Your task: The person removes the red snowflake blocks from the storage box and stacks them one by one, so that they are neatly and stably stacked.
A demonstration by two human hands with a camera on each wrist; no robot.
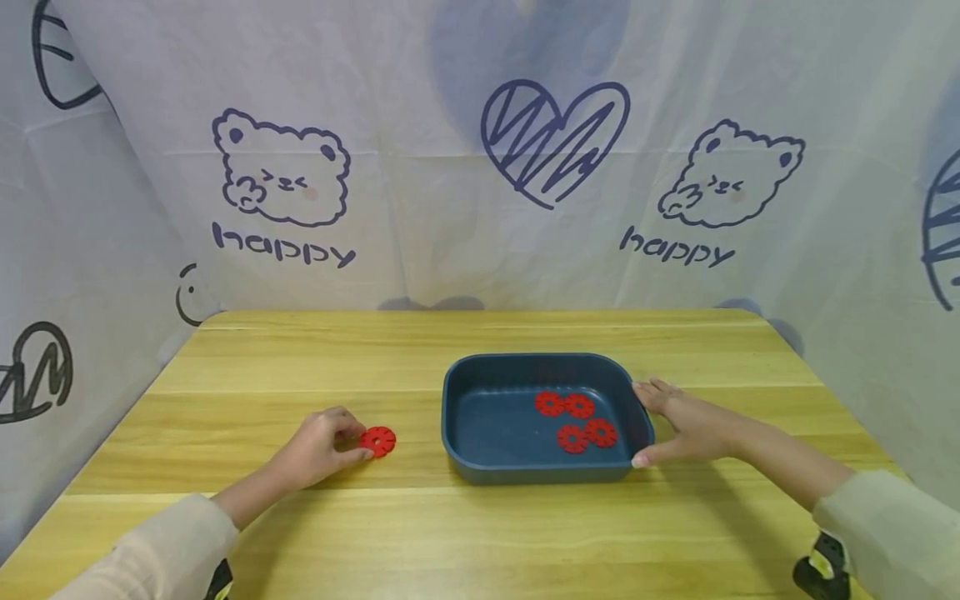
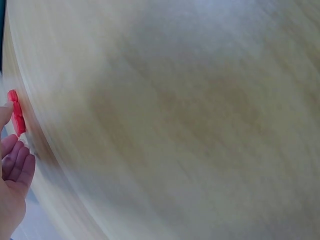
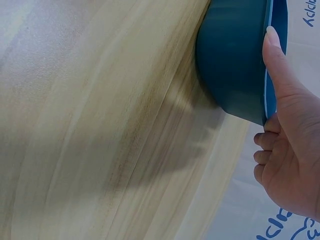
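Observation:
My left hand (image 1: 318, 447) pinches a red notched plastic disc (image 1: 378, 442) at its left edge, thumb in front and fingers behind, low over the table left of the tub. In the left wrist view that disc (image 2: 17, 114) shows nearly edge-on beside the thumb. The right hand (image 1: 686, 421) holds the right end of a dark blue rectangular tub (image 1: 525, 475), its thumb at the front corner and fingers toward the back corner. Several more red discs lie flat on the tub's floor, in its right half, including one disc (image 1: 573, 439) near the front.
The tub stands right of centre on a wooden table (image 1: 300, 358). Behind and beside the table hangs a pale cloth (image 1: 420, 217) printed with bears and hearts. The table's back edge meets this cloth.

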